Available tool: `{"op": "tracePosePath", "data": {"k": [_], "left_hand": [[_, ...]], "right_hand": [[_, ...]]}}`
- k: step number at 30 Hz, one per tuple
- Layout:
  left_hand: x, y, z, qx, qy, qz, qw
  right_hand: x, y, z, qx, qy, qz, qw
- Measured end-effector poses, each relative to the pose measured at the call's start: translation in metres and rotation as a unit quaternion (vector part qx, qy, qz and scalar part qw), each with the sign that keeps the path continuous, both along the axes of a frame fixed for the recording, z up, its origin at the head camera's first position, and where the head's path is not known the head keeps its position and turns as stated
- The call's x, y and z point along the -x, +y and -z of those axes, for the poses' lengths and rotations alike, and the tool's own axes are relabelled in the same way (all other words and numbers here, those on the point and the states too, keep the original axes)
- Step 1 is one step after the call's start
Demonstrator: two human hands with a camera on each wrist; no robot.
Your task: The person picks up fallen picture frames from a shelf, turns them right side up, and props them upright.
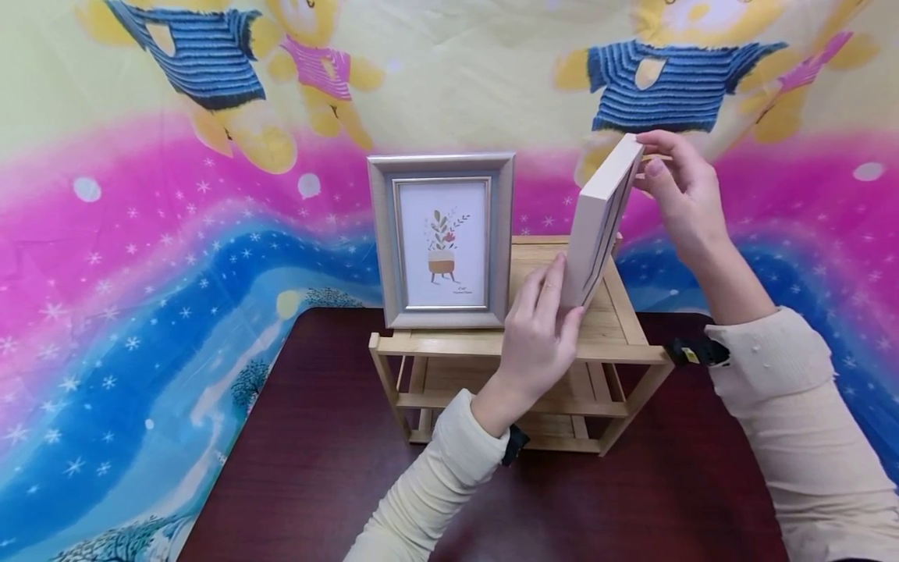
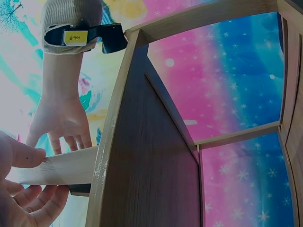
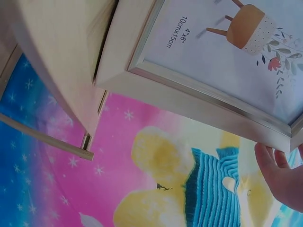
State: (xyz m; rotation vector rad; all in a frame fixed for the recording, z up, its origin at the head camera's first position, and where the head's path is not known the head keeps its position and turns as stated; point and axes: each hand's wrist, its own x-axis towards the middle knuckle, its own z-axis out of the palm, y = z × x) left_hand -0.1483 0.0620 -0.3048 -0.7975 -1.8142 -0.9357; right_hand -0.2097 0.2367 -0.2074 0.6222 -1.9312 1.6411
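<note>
A cream photo frame (image 1: 595, 215) is seen nearly edge-on over the right part of the wooden rack's top. My left hand (image 1: 535, 332) grips its near lower edge, thumb on one side and fingers on the other, as the left wrist view shows at the frame's pale edge (image 2: 71, 165). At the far upper corner my right hand (image 1: 684, 191) holds it with bent fingers (image 3: 279, 175). The right wrist view shows its picture of a potted plant behind the cream border (image 3: 189, 106). Whether its lower end touches the rack cannot be made out.
Another photo frame, grey with a silver rim (image 1: 449, 319), stands upright at the left of the tiered wooden rack (image 1: 611, 343). The rack sits on a dark red table (image 1: 316, 468). Behind hangs a printed bear cloth (image 1: 477, 70).
</note>
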Motion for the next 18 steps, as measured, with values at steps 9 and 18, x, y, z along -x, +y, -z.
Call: {"op": "tracePosePath", "data": {"k": [9, 18], "left_hand": [[0.000, -0.002, 0.000, -0.005, -0.016, 0.028, 0.9995], [-0.002, -0.007, -0.002, -0.020, -0.054, 0.143, 0.9881]], "right_hand": [[-0.013, 0.001, -0.003, -0.118, -0.014, 0.005, 0.9929], [-0.028, -0.003, -0.009, -0.231, 0.002, -0.014, 0.9728]]}}
